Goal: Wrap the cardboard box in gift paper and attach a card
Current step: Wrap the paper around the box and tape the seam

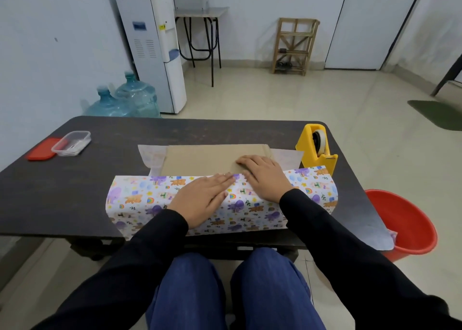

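Quick count: one dark wooden desk (100,192), one flat brown cardboard box (205,159), one sheet of cartoon-print gift paper (140,199), one yellow plastic tape dispenser (310,152), one clear plastic container (71,143), one red lid (41,152), one red plastic bucket (410,219), two blue water jugs (136,96), one white water dispenser (152,49).

A plain office-like back room: a water dispenser (160,52) stands against the bare white wall with spare water jugs (125,99) beside it, a small wooden rack (295,46) farther along, tiled floor (275,99) throughout.

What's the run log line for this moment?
stage: gift paper flap folded onto cardboard box | left hand: flat on paper | right hand: flat across paper edge and box | tape dispenser: untouched
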